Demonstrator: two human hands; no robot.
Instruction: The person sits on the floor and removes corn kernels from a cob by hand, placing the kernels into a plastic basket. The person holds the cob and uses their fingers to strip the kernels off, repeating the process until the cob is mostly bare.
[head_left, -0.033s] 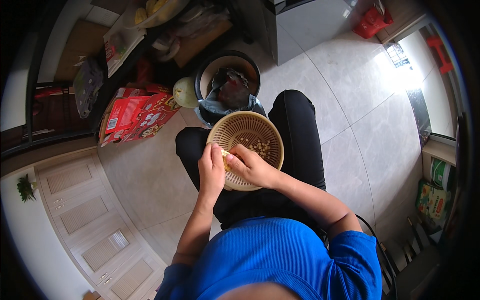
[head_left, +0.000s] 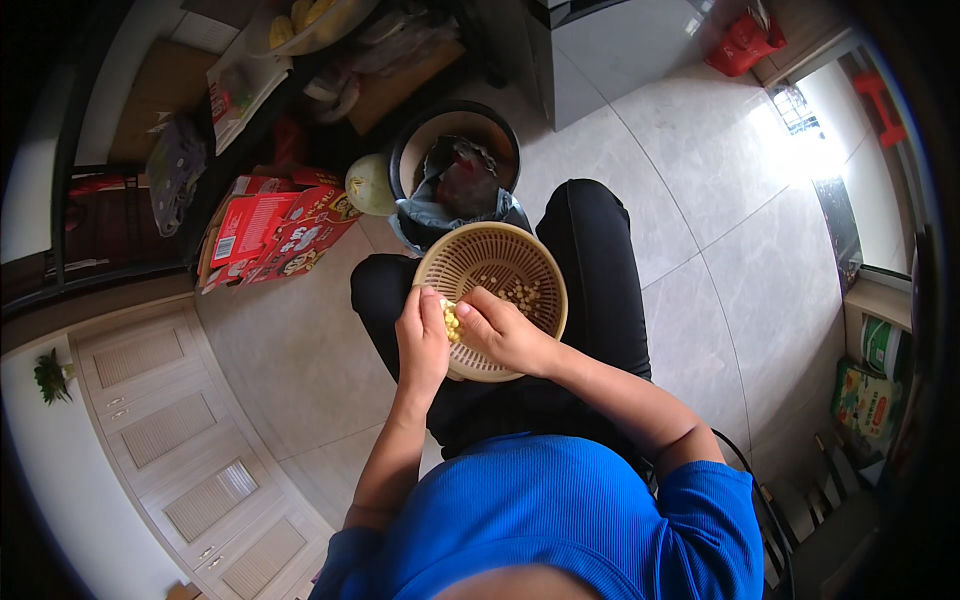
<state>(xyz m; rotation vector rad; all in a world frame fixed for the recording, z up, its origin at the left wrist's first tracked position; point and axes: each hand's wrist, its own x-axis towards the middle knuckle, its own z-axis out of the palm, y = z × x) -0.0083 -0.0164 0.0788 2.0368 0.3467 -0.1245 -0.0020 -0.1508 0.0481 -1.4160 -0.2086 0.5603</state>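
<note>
A tan slatted plastic basket point(head_left: 541, 254) rests on my lap, with loose pale yellow corn kernels point(head_left: 522, 296) scattered in its bottom. Over its near left side, my left hand point(head_left: 424, 332) is closed around a short corn cob point(head_left: 452, 323) with yellow kernels. My right hand point(head_left: 503, 333) grips the same cob from the other side, its thumb pressed near the kernels and its fingers curled. Most of the cob is hidden by both hands.
Beyond my knees stands a round bin point(head_left: 513, 140) with a dark bag point(head_left: 468, 190) in it. A pale green melon point(head_left: 370, 184) and a red cardboard box point(head_left: 285, 230) are to its left. A grey cabinet point(head_left: 585, 75) stands far off; white cupboards point(head_left: 185, 430) line the left.
My right thumb has shifted slightly to the right on the cob, and more of the yellow kernels show between my hands. The basket has stayed in place.
</note>
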